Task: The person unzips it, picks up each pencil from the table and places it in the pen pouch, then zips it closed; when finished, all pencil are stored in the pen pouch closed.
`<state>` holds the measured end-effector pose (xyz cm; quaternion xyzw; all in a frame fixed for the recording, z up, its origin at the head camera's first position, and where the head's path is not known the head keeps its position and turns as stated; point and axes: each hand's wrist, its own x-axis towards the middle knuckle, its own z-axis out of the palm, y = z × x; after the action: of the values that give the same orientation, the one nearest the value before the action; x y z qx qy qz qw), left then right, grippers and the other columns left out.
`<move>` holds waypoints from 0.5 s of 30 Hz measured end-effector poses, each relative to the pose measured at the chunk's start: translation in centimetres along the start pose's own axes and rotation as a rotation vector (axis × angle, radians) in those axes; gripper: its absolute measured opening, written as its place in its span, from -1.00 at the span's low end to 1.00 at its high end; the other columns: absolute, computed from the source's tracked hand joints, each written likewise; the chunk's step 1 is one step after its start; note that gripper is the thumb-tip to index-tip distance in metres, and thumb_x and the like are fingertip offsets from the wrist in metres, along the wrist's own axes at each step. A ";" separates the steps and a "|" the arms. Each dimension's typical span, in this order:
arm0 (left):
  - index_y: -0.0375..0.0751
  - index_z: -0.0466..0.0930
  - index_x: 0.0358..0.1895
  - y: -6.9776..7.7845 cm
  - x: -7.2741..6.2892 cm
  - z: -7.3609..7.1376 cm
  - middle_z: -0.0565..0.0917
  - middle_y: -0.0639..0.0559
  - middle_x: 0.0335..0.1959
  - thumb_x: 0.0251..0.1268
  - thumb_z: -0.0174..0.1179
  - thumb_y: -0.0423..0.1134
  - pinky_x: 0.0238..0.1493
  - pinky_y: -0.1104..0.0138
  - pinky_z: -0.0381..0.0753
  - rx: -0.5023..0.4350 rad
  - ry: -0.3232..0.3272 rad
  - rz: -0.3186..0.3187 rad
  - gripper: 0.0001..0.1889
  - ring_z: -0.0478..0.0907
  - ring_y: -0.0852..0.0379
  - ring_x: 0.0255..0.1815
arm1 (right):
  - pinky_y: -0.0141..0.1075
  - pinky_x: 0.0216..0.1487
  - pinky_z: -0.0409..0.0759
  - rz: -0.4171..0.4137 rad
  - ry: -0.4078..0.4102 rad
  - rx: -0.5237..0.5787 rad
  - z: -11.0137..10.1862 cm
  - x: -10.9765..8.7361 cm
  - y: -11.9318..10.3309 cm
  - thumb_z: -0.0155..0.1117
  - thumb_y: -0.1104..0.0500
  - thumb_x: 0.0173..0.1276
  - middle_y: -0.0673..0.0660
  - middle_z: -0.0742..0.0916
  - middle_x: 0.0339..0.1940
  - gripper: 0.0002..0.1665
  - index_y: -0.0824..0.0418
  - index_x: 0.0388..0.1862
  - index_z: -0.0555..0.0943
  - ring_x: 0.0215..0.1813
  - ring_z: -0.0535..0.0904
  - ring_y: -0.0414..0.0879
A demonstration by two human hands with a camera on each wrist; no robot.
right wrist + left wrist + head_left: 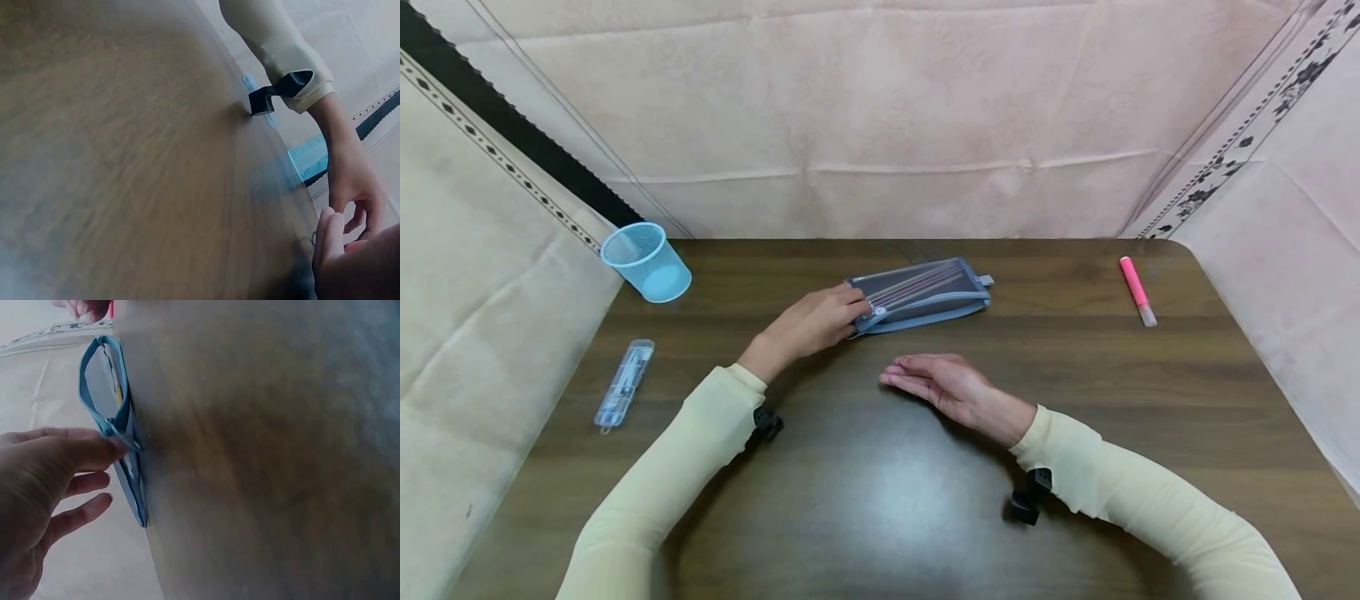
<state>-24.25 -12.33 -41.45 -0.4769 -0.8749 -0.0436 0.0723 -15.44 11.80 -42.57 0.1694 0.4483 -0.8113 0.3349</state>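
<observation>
A see-through pencil pouch (928, 293) with blue edging lies on the table, with several long thin sticks showing inside. At its left end my left hand (814, 322) pinches the blue edge. In the left wrist view, thumb and forefinger hold one corner of the pouch (132, 481), and its blue edging forms an oval loop above them. My right hand (951, 388) is nearer the front, apart from the pouch, its fingers extended and holding nothing. The right wrist view shows its fingers (331, 234) in front of the left hand (356, 178).
A light blue mesh cup (651, 262) stands tilted in view at the table's back left corner. In front of it lies a clear bluish flat case (625, 385). Toward the back right is a pink marker (1137, 290) with a pale end. Cloth hangings (895, 108) surround the wooden table (880, 500).
</observation>
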 end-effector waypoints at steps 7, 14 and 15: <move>-0.15 0.69 -0.01 -0.1 0.1 0.3 0.69 -0.02 -0.12 0.37 0.30 -0.30 -0.02 0.23 0.67 -0.011 0.023 0.015 -0.82 0.58 0.05 -0.09 | -0.27 0.15 0.67 -0.038 -0.007 -0.031 0.6 1.7 -0.1 -0.01 0.37 0.58 0.29 0.78 -0.09 -0.52 0.50 0.41 0.36 -0.05 0.78 0.02; -0.19 0.63 0.14 0.3 0.8 0.5 0.67 -0.08 0.04 0.31 0.35 -0.33 0.15 0.18 0.64 0.033 -0.019 0.048 -0.66 0.60 -0.01 0.06 | -0.28 0.13 0.68 -0.038 -0.017 -0.007 1.0 2.6 -0.1 -0.04 0.36 0.60 0.30 0.77 -0.04 -0.51 0.51 0.43 0.33 -0.06 0.78 0.03; -0.19 0.64 0.12 0.4 0.9 0.5 0.68 -0.07 0.03 0.33 0.34 -0.33 0.14 0.19 0.64 0.044 -0.029 0.051 -0.69 0.60 0.00 0.06 | -0.28 0.13 0.68 -0.036 -0.019 -0.010 1.1 2.6 -0.1 -0.04 0.35 0.60 0.30 0.77 -0.04 -0.51 0.51 0.43 0.33 -0.06 0.78 0.03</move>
<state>-24.48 -11.28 -41.82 -0.4981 -0.8640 -0.0157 0.0710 -17.39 9.88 -43.43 0.1521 0.4521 -0.8165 0.3252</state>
